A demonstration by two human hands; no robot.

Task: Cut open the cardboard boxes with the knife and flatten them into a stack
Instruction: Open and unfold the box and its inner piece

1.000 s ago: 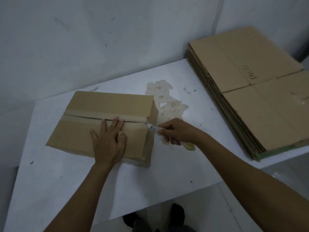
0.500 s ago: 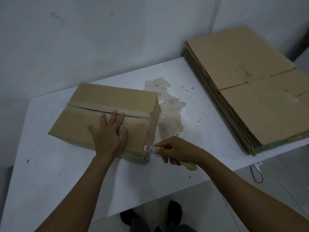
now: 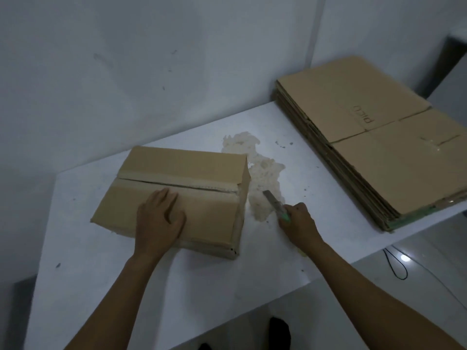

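A brown cardboard box (image 3: 182, 170) lies on the white table (image 3: 126, 279), its taped top seam slit along its length. My left hand (image 3: 158, 219) rests flat on the near top flap, fingers straight. To the right of the box, my right hand (image 3: 299, 221) grips a utility knife (image 3: 274, 204) by its green handle. The blade points up and away, clear of the box's right end. A stack of flattened boxes (image 3: 379, 157) lies at the table's right end.
A rough patch of peeled surface (image 3: 262, 173) marks the table between box and stack. White walls close the back. The table's front edge runs diagonally; below it are the floor, a black cable (image 3: 396, 266) and dark shoes (image 3: 278, 329).
My right hand drew the knife down the box's right end, then pulled it away to the right. The blade is now off the box. My left hand stayed on the flap.
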